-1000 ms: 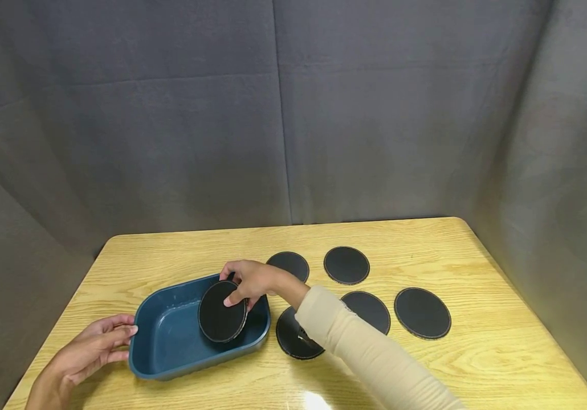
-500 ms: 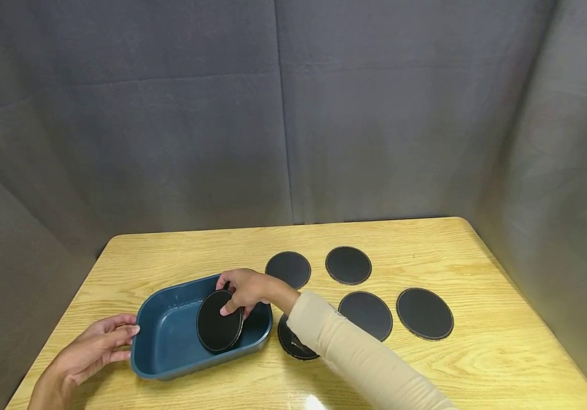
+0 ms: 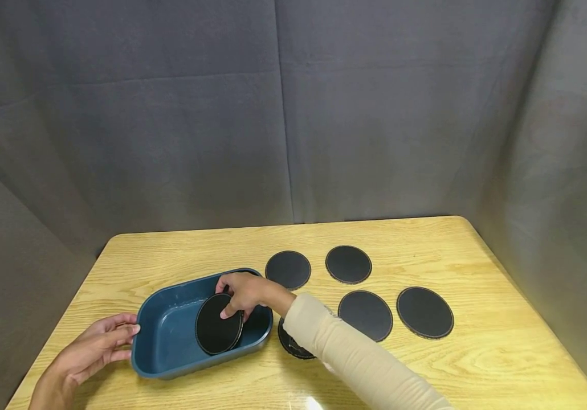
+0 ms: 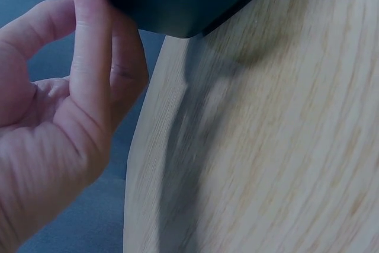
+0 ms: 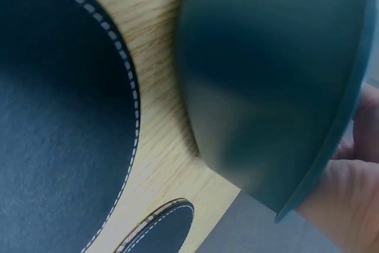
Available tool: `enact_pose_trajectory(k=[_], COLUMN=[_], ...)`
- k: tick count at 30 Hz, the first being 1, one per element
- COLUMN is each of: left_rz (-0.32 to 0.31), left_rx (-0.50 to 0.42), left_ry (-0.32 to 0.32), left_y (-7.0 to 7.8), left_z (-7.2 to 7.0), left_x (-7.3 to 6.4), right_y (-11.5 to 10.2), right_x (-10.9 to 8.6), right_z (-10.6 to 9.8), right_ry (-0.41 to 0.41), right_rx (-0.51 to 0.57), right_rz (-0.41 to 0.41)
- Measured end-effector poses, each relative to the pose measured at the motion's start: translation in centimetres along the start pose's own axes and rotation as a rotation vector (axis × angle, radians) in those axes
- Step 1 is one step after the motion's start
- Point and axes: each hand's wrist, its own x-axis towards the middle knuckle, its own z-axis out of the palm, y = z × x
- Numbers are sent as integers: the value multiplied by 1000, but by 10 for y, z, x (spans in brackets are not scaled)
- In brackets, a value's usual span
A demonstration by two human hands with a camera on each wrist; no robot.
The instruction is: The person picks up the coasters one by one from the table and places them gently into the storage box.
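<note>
A dark blue plastic bin (image 3: 170, 336) stands on the left part of the wooden table. My left hand (image 3: 100, 346) holds its left end, thumb at the rim and fingers against the outer wall; the left wrist view shows this hand (image 4: 89, 87) below the bin's corner. My right hand (image 3: 246, 293) reaches over the right end and pinches a round black coaster (image 3: 216, 327) by its upper right edge. The coaster leans inside the bin, thumb on its face. In the right wrist view the bin's outer wall (image 5: 260, 87) hides the held coaster.
Several black round coasters lie flat to the right of the bin, including a back one (image 3: 348, 264) and a far right one (image 3: 425, 312). A near coaster (image 5: 53, 117) with white stitching is partly under the right sleeve (image 3: 355, 356). Grey curtains (image 3: 293, 114) surround the table (image 3: 504, 341).
My right hand has lowered the coaster a little deeper into the bin, slightly to the left. My left hand stays at the bin's left end.
</note>
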Motion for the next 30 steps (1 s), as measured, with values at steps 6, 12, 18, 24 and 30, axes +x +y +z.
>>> enact_pose_trajectory(k=[6, 12, 18, 24, 30], left_rz=[-9, -19, -34, -41, -68], left_rx=[0, 14, 24, 26, 41], left_ry=[3, 16, 38, 42, 63], left_y=[0, 1, 2, 2, 3], left_z=[-1, -2, -1, 0, -1], left_x=[0, 0, 0, 1, 1], right_y=[-4, -5, -7, -7, -7], right_x=[4, 6, 6, 7, 9], right_z=[6, 15, 24, 27, 29], right_ry=[73, 139, 205, 217, 210], right_rx=[-233, -431, -606, -722, -797], right_rz=[59, 125, 168, 188, 188])
